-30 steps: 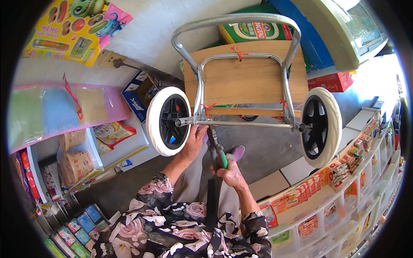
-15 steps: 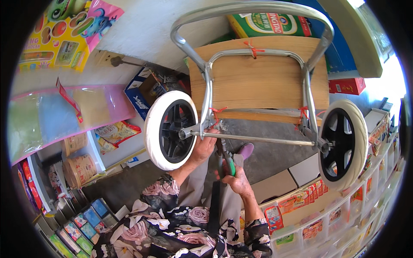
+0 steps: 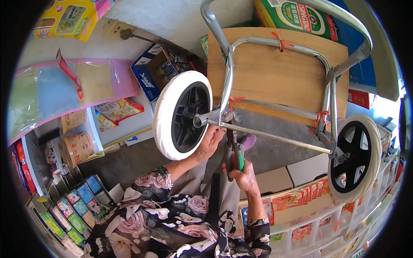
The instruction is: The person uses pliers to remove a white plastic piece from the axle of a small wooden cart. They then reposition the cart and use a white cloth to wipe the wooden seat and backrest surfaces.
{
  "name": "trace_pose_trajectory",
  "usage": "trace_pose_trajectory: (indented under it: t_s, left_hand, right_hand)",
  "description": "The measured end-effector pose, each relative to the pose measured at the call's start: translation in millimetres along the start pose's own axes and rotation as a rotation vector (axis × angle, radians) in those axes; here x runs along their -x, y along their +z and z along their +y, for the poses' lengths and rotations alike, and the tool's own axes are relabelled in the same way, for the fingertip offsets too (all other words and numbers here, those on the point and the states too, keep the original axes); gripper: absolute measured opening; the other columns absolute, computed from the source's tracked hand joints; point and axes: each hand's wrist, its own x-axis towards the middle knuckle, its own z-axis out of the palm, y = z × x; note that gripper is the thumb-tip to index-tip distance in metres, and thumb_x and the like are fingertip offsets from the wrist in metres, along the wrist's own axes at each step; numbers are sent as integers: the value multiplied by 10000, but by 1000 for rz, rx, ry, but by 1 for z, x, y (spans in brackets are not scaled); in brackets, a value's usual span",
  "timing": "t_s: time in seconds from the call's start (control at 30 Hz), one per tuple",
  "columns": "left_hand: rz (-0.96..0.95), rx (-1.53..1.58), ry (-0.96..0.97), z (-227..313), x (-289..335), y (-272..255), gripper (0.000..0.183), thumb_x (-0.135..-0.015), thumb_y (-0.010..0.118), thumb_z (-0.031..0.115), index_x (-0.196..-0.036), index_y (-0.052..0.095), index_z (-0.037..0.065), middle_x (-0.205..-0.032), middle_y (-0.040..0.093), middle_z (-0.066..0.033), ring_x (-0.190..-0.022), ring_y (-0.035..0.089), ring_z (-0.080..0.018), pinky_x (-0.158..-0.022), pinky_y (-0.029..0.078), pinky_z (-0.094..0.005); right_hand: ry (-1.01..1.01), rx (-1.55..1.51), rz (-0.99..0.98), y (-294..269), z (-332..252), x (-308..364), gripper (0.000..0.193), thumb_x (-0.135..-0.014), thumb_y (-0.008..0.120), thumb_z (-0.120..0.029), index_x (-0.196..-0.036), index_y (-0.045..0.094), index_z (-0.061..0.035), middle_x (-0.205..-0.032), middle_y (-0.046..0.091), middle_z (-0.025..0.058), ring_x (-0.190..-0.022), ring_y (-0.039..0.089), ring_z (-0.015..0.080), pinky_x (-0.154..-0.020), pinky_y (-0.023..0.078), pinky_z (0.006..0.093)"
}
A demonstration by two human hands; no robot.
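A silver metal tube frame (image 3: 266, 140) with two white-rimmed wheels, the left wheel (image 3: 161, 120) and the right wheel (image 3: 371, 165), stands over my lap. A wooden board (image 3: 275, 73) is tied to it with red ties, one red tie (image 3: 280, 42) at the top. My left hand (image 3: 206, 145) is closed at the frame's lower left tube, beside the left wheel, with fingertips partly hidden. My right hand (image 3: 244, 175) grips green-handled pliers (image 3: 238, 157), held upright. The pliers' jaws reach up by the axle bar; what they bite on is too small to tell.
Left of the wheel stands an open blue carton (image 3: 145, 84). Shelves with paper tubs (image 3: 77, 148) and small boxes (image 3: 81, 208) line the left. Clear plastic bins (image 3: 320, 230) of packets curve along the right. A green carton (image 3: 297, 19) stands behind the board.
The wheeled frame and board have shifted right in the picture and tilted, the right wheel lower. Both hands stay in place at the frame's lower left, the pliers still in my right.
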Motion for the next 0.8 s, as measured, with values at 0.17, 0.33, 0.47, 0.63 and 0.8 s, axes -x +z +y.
trace_pose_trajectory:
  t_s: [0.17, 0.33, 0.47, 0.63, 0.8]
  left_hand:
    - [-310, 816, -670, 6, 7, 10, 470, -871, 604, 375, -1109, 555, -28, -966, 614, -100, -930, 556, -163, -888, 409, -310]
    - [-348, 1436, -703, -9, 3, 36, 509, -781, 688, 371, -1092, 562, -11, -946, 624, -140, -916, 607, -262, -933, 437, -409]
    - [-433, 1596, -695, -17, 1, 48, 520, -749, 709, 317, -1129, 543, 3, -754, 608, -110, -814, 625, -268, -917, 455, -443]
    - [-512, 1544, -742, -17, -11, 50, 413, -786, 663, 186, -1142, 555, 5, -586, 516, -46, -659, 586, -231, -803, 490, -409]
    - [-413, 1397, -905, -1, -14, 42, 332, -761, 618, 42, -1088, 565, 23, -524, 474, -9, -602, 558, -180, -695, 485, -338]
  right_hand:
    - [37, -118, 13, 8, -11, 9, 443, -629, 516, -21, -1063, 524, 66, -856, 634, 102, -736, 601, 180, -648, 481, 285]
    - [77, -239, -63, 2, -17, 9, 411, -625, 514, 5, -1029, 551, 74, -830, 633, 108, -721, 604, 181, -633, 481, 283]
    - [117, -261, -117, -5, -19, 6, 413, -597, 527, -2, -1000, 570, 75, -827, 633, 112, -699, 599, 182, -642, 484, 294]
    - [195, -231, -140, -12, -23, 5, 500, -526, 501, -22, -1010, 542, 98, -834, 630, 170, -687, 604, 235, -622, 493, 328]
    - [258, -463, -246, -12, -17, 2, 553, -549, 485, -1, -1091, 518, 107, -857, 618, 183, -707, 602, 245, -640, 499, 335]
